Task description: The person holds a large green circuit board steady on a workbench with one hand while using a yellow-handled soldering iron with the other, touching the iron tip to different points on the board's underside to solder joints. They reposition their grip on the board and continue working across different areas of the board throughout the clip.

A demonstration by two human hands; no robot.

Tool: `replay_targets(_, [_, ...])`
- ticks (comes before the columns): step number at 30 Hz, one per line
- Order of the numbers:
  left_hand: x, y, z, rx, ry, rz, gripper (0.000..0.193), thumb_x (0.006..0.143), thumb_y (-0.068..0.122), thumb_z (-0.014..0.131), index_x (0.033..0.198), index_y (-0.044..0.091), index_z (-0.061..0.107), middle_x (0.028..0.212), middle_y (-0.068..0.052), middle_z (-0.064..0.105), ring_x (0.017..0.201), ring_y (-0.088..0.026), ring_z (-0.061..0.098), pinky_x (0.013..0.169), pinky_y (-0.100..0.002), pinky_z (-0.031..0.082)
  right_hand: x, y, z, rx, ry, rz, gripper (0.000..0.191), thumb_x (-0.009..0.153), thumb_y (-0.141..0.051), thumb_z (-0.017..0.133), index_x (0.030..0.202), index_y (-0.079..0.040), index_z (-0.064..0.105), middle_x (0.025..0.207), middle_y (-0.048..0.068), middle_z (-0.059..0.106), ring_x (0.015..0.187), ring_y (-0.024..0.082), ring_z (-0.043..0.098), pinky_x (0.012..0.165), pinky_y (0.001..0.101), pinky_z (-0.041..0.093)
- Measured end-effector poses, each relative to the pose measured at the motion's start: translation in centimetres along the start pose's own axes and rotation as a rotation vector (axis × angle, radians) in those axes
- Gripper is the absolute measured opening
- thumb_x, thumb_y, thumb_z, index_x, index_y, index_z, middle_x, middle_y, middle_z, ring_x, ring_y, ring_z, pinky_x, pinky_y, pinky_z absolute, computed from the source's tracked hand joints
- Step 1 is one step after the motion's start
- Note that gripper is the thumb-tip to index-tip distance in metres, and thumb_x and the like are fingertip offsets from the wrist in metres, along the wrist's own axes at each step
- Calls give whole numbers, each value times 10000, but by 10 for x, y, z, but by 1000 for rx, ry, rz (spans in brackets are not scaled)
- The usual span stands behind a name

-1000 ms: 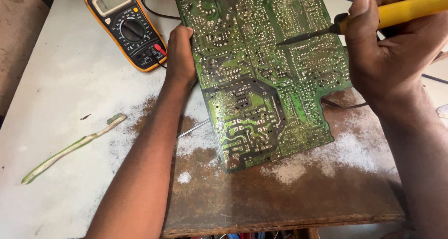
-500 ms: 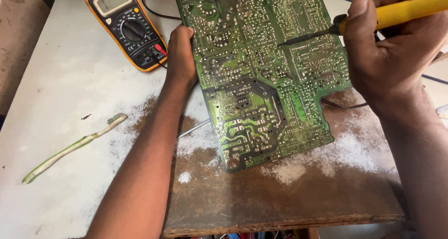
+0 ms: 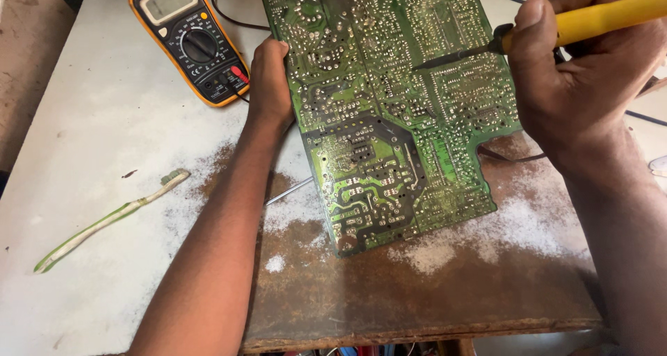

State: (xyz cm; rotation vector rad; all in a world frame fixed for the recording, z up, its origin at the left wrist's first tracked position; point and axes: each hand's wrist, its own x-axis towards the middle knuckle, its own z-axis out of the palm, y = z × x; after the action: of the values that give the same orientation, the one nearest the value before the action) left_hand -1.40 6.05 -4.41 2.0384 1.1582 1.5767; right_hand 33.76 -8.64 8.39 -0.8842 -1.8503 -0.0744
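Centrally, a green circuit board [image 3: 389, 113] is laid solder side up, tilted across the worktop [image 3: 104, 120], its lower corner resting on a rusty brown plate [image 3: 417, 293] dusted with white powder. The board's left edge is gripped by the left hand [image 3: 269, 81], whose fingers are curled over the edge and clenched on it. A soldering iron [image 3: 556, 29] with a yellow handle is held pen-fashion in the right hand [image 3: 583, 85], the fingers wrapped tightly around the handle. The dark tip is brought down to the solder joints in the upper middle of the board; whether it actually touches a joint cannot be told.

Compared with the frames of a second ago and half a second ago, almost nothing has been moved: the board lies at the same angle, the left hand is kept on the same edge, and the iron's tip is kept at the same spot. The work at that one joint is therefore judged to be still under way, with the board steadied.

Beyond the left hand, an orange multimeter [image 3: 187, 40] is seen at the top, its leads plugged in. Further left, well apart from the board, a worn toothbrush [image 3: 111, 217] is lying on the pale worktop. A thin metal rod [image 3: 288, 191] pokes out from beneath the left forearm.
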Motion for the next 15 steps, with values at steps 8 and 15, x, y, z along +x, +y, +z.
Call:
replay_targets(8, [-3, 2, -2, 118, 23, 193, 208, 1088, 168, 474, 1068, -37, 504, 1021, -210, 633, 951, -324, 598, 871, -446, 474, 1, -1, -1, -32, 2, 18, 129, 1150, -67, 602, 1114, 20, 515, 918, 67, 501, 709, 115, 477, 656, 235, 383])
replay_targets(15, [5, 21, -4, -352, -22, -333, 424, 1037, 309, 351, 874, -28, 550, 829, -171, 569, 778, -237, 503, 736, -417, 433, 1, 2, -2, -43, 4, -13, 132, 1133, -86, 599, 1105, 17, 521, 908, 63, 516, 714, 110, 497, 652, 227, 385])
